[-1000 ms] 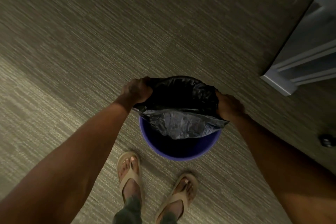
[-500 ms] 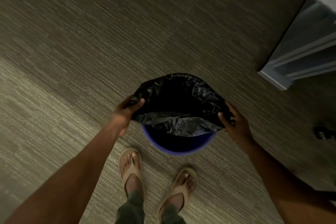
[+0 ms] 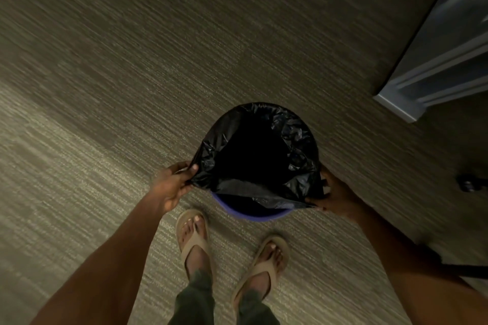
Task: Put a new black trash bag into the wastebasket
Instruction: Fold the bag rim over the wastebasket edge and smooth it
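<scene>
Your left hand [image 3: 171, 187] pinches the near-left edge of the black trash bag [image 3: 298, 140] between thumb and fingers, and your right hand [image 3: 335, 198] grips its near-right corner, fingers closed on the plastic. The bag's mouth gapes over the blue wastebasket [image 3: 253, 215], whose near rim shows bare, just beyond your sandals [image 3: 194, 237].
</scene>
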`<state>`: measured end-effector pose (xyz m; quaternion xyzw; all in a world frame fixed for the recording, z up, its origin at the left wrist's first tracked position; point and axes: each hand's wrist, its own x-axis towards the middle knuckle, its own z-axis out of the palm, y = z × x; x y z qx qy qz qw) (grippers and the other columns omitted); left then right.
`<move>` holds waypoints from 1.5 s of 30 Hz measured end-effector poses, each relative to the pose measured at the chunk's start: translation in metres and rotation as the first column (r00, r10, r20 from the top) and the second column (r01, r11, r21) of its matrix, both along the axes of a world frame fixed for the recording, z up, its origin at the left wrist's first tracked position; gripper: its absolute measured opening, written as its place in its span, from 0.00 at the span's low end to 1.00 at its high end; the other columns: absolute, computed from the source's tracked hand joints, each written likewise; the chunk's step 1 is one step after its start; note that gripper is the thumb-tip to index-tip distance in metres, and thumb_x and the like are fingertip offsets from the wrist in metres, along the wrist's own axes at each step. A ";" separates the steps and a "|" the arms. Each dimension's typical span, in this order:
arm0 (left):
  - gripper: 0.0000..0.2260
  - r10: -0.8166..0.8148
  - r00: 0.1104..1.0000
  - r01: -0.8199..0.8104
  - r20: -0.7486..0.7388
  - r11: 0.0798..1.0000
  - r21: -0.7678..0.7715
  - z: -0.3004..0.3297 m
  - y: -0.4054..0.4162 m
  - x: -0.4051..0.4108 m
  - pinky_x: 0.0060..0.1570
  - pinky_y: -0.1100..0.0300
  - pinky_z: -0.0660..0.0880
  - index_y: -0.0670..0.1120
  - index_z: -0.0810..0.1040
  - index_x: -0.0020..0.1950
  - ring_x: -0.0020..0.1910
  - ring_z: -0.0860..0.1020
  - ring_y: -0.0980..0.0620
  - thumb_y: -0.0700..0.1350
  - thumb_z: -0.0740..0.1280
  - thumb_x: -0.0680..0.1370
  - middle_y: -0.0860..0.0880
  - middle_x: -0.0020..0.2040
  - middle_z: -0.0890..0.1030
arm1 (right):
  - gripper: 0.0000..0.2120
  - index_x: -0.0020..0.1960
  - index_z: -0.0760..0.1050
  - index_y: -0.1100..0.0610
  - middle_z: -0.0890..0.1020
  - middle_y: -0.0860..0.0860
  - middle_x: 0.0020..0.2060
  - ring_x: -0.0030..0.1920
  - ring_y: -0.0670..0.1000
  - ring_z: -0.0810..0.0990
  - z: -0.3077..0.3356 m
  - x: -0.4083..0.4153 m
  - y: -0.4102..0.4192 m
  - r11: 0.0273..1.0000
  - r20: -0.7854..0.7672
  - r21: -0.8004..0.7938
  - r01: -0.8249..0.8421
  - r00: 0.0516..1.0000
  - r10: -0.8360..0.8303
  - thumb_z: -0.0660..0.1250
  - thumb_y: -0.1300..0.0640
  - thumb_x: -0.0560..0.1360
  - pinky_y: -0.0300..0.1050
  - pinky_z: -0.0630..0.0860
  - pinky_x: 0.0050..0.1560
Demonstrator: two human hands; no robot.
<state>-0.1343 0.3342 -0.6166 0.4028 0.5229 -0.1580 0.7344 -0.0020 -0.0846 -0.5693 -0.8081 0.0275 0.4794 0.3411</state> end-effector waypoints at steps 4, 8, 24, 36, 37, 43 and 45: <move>0.15 0.047 0.999 -0.047 0.009 0.998 -0.030 -0.004 -0.008 -0.011 0.55 0.53 0.81 0.44 0.80 0.64 0.59 0.84 0.47 0.39 0.73 0.78 0.45 0.58 0.87 | 0.56 0.82 0.53 0.42 0.82 0.46 0.50 0.35 0.36 0.83 -0.004 -0.010 -0.008 0.976 0.197 -0.134 -0.170 0.961 0.194 0.84 0.51 0.65 0.29 0.77 0.33; 0.09 0.163 0.987 -0.163 0.001 0.986 -0.024 0.003 -0.019 -0.009 0.43 0.58 0.85 0.44 0.80 0.58 0.52 0.86 0.49 0.40 0.73 0.79 0.44 0.54 0.87 | 0.52 0.82 0.52 0.39 0.83 0.44 0.40 0.30 0.41 0.83 -0.006 -0.014 -0.010 0.993 0.319 -0.111 -0.039 0.945 0.073 0.82 0.55 0.69 0.34 0.78 0.29; 0.13 0.057 0.995 -0.056 -0.078 0.998 0.019 0.018 -0.058 -0.029 0.39 0.60 0.80 0.46 0.81 0.61 0.37 0.81 0.55 0.37 0.74 0.77 0.52 0.43 0.88 | 0.20 0.68 0.73 0.59 0.82 0.62 0.56 0.56 0.60 0.83 -0.011 -0.085 0.046 0.366 -0.169 0.231 0.902 0.408 -0.897 0.67 0.71 0.78 0.50 0.81 0.49; 0.09 -0.209 0.969 0.233 -0.133 0.951 0.205 0.025 -0.048 -0.049 0.33 0.64 0.81 0.43 0.83 0.47 0.34 0.80 0.52 0.30 0.69 0.79 0.44 0.41 0.82 | 0.24 0.70 0.78 0.50 0.84 0.43 0.37 0.36 0.36 0.81 -0.027 -0.098 0.040 0.920 0.250 -0.131 0.368 0.911 -0.329 0.75 0.58 0.74 0.27 0.71 0.33; 0.08 -0.211 0.970 0.232 -0.121 0.953 0.196 0.025 -0.046 -0.049 0.35 0.63 0.82 0.43 0.83 0.48 0.34 0.83 0.53 0.31 0.69 0.80 0.44 0.42 0.83 | 0.24 0.69 0.78 0.51 0.84 0.42 0.36 0.35 0.34 0.81 -0.028 -0.096 0.041 0.927 0.265 -0.124 0.353 0.912 -0.312 0.76 0.57 0.74 0.26 0.71 0.34; 0.20 -0.109 0.993 0.113 -0.033 0.980 0.161 0.038 -0.061 -0.037 0.36 0.55 0.82 0.45 0.82 0.54 0.41 0.88 0.47 0.62 0.70 0.78 0.46 0.43 0.87 | 0.30 0.71 0.75 0.52 0.85 0.46 0.40 0.40 0.36 0.81 -0.030 -0.091 0.055 0.880 0.265 -0.059 0.471 0.858 -0.441 0.78 0.57 0.71 0.30 0.73 0.38; 0.26 -0.080 0.997 0.083 -0.021 0.971 0.225 0.043 -0.072 -0.034 0.31 0.59 0.80 0.44 0.80 0.55 0.38 0.87 0.48 0.64 0.74 0.72 0.45 0.40 0.87 | 0.33 0.73 0.72 0.52 0.86 0.46 0.41 0.42 0.38 0.83 -0.028 -0.096 0.059 0.820 0.232 -0.003 0.572 0.798 -0.556 0.78 0.60 0.71 0.37 0.76 0.41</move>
